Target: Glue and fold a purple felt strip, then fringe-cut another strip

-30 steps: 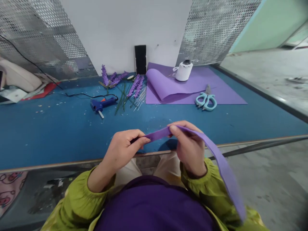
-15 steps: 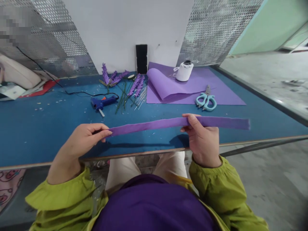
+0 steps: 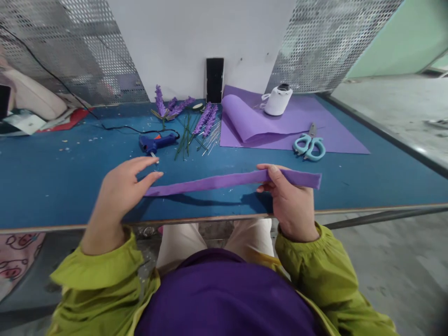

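A long purple paper strip (image 3: 213,182) stretches level above the front of the blue table (image 3: 52,186). My right hand (image 3: 289,200) pinches it near its right end, thumb on top. My left hand (image 3: 117,193) is at the strip's left end with its fingers stretched out. Its thumb lies just above the strip's tip, and I cannot tell whether the two touch. Both arms wear yellow-green sleeves.
Farther back on the table lie a blue glue gun (image 3: 157,142) with its black cord, purple flower stems with green wires (image 3: 196,126), a purple sheet with a curled edge (image 3: 325,135), teal scissors (image 3: 310,147) and a white roll (image 3: 277,100). A black phone (image 3: 214,79) leans on the wall.
The strip was pulled out straight between both hands, then slid left through my right hand. My left hand's pinch has loosened into stretched fingers and moved a little forward.
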Demonstrator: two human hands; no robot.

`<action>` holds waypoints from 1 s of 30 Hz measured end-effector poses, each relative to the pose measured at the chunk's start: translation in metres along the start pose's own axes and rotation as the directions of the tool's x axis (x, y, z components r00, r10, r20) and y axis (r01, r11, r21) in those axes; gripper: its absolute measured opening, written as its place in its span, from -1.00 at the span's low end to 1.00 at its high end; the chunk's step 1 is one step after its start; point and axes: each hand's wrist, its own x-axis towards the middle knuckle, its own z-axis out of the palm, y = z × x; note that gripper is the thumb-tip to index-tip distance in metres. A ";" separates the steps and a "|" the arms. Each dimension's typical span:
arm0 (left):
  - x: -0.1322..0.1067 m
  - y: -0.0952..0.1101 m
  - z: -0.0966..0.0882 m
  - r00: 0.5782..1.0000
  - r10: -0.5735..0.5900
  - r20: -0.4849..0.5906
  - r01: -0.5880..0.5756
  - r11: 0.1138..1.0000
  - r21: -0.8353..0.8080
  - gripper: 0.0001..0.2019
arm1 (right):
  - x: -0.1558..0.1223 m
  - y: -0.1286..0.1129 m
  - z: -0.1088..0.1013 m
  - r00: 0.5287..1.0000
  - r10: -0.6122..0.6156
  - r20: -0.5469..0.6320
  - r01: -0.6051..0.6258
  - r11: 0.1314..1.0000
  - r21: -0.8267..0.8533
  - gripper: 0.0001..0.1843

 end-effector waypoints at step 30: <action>-0.006 0.102 0.052 0.967 0.140 0.211 -0.024 0.881 -0.472 -0.76 | -0.013 -0.002 0.005 0.964 -0.228 0.140 0.258 0.927 -0.271 -0.86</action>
